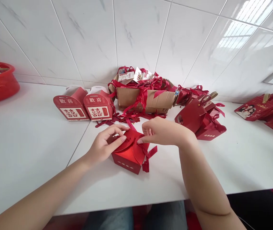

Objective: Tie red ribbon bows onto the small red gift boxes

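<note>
A small red gift box (126, 159) stands on the white table, its curved top flaps folded inward and a dark red ribbon (147, 159) hanging at its right side. My left hand (109, 140) rests on the box's left flap, thumb on top and fingers curled around the far left edge. From the right, my right hand (156, 131) presses its thumb on the right flap, with the other fingers curled in above the box. Whether those fingers hold any ribbon is hidden.
Behind stands a cardboard box (146, 99) full of ribbons and tags. Two red-and-white boxes (99, 107) are left of it. Red gift boxes (209, 127) and bags (253, 108) stand right. A red basket (1, 84) sits far left. Part of another person shows at the lower right.
</note>
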The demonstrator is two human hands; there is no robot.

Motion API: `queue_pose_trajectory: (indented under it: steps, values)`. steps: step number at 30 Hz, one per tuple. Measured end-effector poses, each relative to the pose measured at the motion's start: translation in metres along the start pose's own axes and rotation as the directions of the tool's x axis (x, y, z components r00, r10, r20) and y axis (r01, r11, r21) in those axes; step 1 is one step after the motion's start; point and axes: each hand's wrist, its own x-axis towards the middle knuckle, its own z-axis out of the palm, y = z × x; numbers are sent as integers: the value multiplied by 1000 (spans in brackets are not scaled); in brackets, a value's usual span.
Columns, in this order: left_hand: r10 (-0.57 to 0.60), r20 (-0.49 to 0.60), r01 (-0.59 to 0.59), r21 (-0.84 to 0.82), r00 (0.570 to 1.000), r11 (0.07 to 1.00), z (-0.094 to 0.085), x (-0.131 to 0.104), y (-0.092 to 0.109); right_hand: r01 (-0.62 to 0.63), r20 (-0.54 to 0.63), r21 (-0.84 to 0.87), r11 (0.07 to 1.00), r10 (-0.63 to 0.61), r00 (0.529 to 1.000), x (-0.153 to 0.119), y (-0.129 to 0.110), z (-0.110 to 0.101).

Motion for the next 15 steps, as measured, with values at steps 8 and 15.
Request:
queue_pose_trajectory:
  steps: [8,15]
  values:
    - [-55,-214,19,-167,975,986,-4,-2,6,-50,280,-46,998,61,958,-4,1,-2]
    - [-83,-163,-5,-476,983,879,-6,1,16,47,228,36,998,-54,972,-6,-2,3]
